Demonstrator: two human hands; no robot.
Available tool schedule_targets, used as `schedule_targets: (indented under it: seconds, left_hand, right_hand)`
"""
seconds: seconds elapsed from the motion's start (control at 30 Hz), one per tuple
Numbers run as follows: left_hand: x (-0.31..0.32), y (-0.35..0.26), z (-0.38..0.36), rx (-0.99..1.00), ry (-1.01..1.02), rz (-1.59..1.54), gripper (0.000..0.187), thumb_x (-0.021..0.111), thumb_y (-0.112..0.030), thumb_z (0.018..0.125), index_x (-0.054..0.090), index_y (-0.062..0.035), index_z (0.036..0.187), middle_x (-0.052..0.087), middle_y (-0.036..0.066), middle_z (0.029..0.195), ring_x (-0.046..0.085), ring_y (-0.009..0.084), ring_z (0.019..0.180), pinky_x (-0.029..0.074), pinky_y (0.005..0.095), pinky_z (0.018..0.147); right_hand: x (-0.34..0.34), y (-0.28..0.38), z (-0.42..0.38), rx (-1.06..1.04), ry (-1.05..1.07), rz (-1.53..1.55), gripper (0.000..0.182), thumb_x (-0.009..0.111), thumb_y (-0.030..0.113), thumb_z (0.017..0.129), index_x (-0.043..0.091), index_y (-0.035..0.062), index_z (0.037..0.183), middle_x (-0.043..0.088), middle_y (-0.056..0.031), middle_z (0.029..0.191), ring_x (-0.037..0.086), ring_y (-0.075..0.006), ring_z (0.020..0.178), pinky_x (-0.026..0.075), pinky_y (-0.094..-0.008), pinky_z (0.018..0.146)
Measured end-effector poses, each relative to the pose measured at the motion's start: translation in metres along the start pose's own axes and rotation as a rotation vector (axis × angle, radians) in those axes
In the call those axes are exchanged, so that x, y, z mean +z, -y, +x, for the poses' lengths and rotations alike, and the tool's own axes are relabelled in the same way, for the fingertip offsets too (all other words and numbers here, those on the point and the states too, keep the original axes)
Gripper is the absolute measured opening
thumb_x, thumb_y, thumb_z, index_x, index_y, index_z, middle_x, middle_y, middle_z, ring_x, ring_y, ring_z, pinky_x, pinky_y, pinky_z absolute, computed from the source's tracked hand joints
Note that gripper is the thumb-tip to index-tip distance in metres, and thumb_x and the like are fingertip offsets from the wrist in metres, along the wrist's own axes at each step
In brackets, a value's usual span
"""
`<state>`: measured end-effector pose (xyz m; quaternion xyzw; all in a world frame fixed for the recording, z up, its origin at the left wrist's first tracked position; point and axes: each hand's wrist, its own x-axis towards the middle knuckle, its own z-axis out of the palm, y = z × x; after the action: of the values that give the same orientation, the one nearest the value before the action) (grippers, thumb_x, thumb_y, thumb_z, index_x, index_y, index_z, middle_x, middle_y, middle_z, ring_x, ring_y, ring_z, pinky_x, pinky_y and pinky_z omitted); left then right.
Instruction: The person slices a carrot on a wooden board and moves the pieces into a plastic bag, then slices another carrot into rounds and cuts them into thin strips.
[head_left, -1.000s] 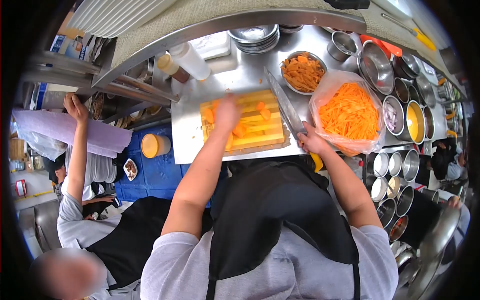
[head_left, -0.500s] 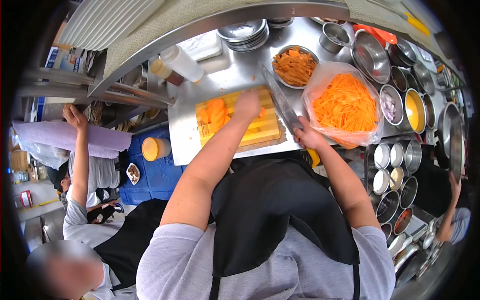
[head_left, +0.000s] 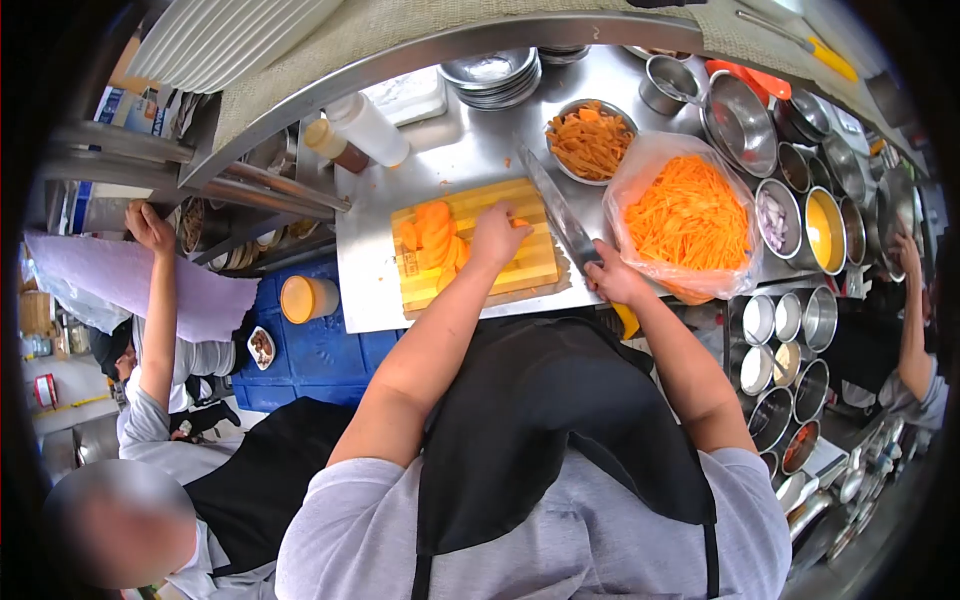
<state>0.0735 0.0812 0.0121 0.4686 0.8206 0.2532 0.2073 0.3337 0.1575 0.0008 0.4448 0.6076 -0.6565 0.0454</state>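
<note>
My right hand is closed on the yellow handle of a large knife, whose blade lies along the right side of the wooden cutting board, pointing away from me. Over the board, my left hand has its fingers bent around a small carrot piece, mostly covered by the fingers. Overlapping carrot slices lie on the left half of the board. Just right of the knife, a clear plastic bag holds a heap of shredded carrot.
A metal bowl of carrot peelings sits behind the knife tip. Squeeze bottles stand at the back left, and stacked metal bowls at the back. Containers of chopped onion and yellow liquid are at right. A co-worker's arm reaches in at left.
My left hand has shifted slightly and its fingers now show more clearly beside the carrot piece. The knife stays in my right hand. At right, a co-worker's hand with a pan has moved up and away.
</note>
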Motion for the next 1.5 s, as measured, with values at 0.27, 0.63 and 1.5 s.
schedule_targets:
  seconds: [0.27, 0.63, 1.5]
  left_hand:
    - [-0.012, 0.013, -0.024, 0.197, 0.018, -0.033, 0.028, 0.076, -0.006, 0.08, 0.064, -0.0021, 0.105, 0.065, 0.019, 0.108, 0.067, 0.038, 0.098, 0.055, 0.0463, 0.084]
    - [-0.001, 0.005, -0.02, 0.198, -0.032, -0.071, 0.019, 0.076, -0.006, 0.08, 0.065, -0.0032, 0.095, 0.065, 0.016, 0.094, 0.065, 0.0363, 0.092, 0.054, 0.0446, 0.081]
    - [-0.078, -0.037, -0.012, 0.837, 0.082, 0.386, 0.026, 0.071, -0.019, 0.089, 0.072, -0.0185, 0.115, 0.07, -0.001, 0.122, 0.06, 0.0229, 0.126, 0.03, 0.0645, 0.118]
  right_hand:
    - [0.014, 0.046, -0.046, -0.246, -0.201, -0.793, 0.026, 0.053, 0.017, 0.096, 0.046, 0.0052, 0.118, 0.069, -0.0277, 0.084, 0.069, -0.0455, 0.084, 0.053, -0.0556, 0.077]
    - [0.045, 0.069, -0.031, -0.264, -0.25, -0.952, 0.028, 0.051, 0.01, 0.091, 0.047, 0.0055, 0.119, 0.071, -0.0241, 0.088, 0.069, -0.0449, 0.085, 0.053, -0.0565, 0.074]
    - [0.04, 0.109, -0.041, -0.355, -0.406, -0.704, 0.071, 0.07, 0.016, 0.086, 0.038, 0.0112, 0.149, 0.066, -0.0252, 0.118, 0.066, -0.044, 0.106, 0.054, -0.0524, 0.09]
